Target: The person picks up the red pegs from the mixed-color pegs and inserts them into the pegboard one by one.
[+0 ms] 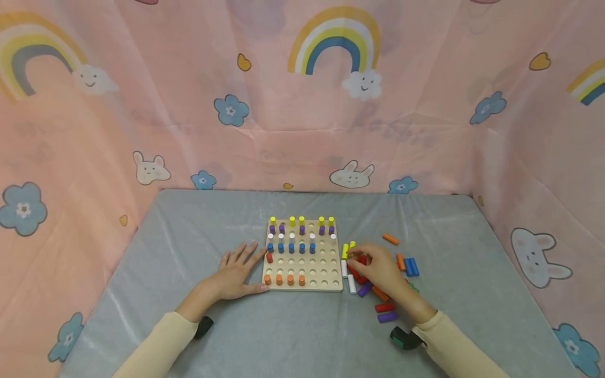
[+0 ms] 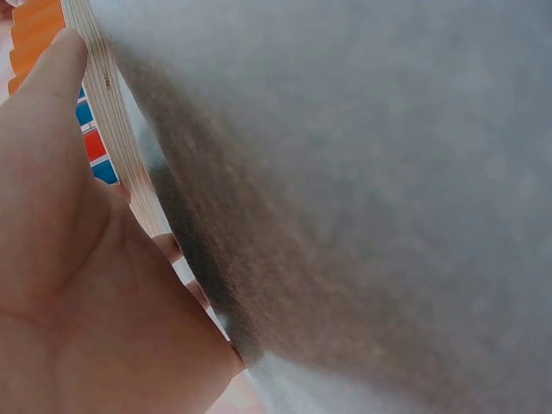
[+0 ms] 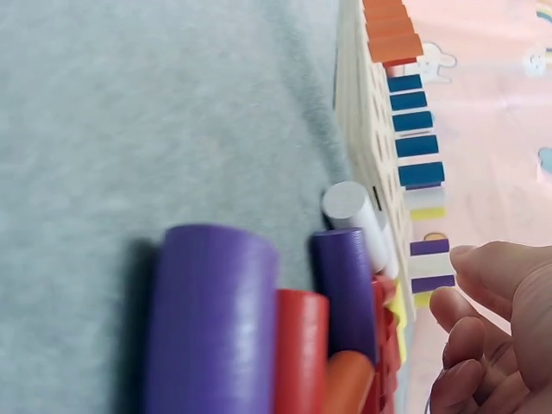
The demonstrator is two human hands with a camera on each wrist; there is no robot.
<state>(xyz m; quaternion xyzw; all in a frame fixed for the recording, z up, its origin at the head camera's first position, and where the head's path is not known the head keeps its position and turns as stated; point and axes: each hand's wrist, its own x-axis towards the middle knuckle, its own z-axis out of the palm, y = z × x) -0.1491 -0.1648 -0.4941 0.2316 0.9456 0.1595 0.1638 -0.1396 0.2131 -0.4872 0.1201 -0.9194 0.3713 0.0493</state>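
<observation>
A wooden pegboard (image 1: 317,287) lies on the table with rows of yellow, purple, white, blue, red and orange pegs standing in its holes. Against its left edge my left hand (image 1: 235,278) rests with fingers spread; in the left wrist view the thumb (image 2: 59,69) touches the board's side. My right hand (image 1: 382,272) hovers over loose pegs beside the board's right edge, thumb and fingers bent and apart, with no peg visible between them. Two yellow pegs (image 1: 345,251) lie right by its fingertips. Below them are white pegs (image 1: 352,284), and red pegs are partly hidden under the hand.
More loose pegs lie around the right hand: a purple peg (image 1: 388,317), a red peg (image 1: 385,307), blue pegs (image 1: 412,267) and an orange peg (image 1: 390,239). The grey table (image 1: 227,336) meets a pink patterned curtain (image 1: 283,147) at the back and sides.
</observation>
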